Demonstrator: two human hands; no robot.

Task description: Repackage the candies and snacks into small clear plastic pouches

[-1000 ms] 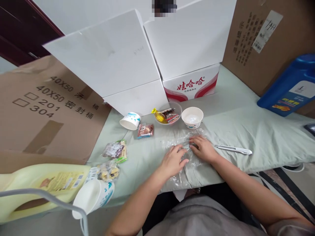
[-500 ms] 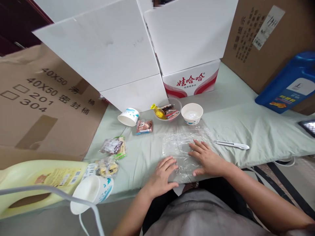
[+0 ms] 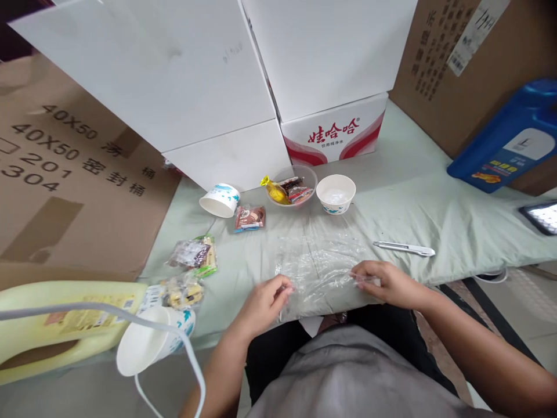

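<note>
A clear plastic bag lies wrinkled on the green cloth in front of me. Its left edge is pinched in my left hand, with thumb and fingers closed. On the opposite edge my right hand pinches the plastic too. Just beyond the right hand lies a white utility knife. Behind the bag stand a paper bowl and a clear plastic bowl holding a yellow-wrapped candy and other small packets. A brown snack packet lies left of them, near a tipped paper bowl.
Snack packets lie at the left, beside a tilted paper bowl, a yellow jug and a grey cable. White boxes form a wall behind. At the right are a blue bottle and a phone.
Both hands lay flat on the plastic with fingers spread. They have since moved to its left and right edges and closed on them. The camera view has shifted slightly.
</note>
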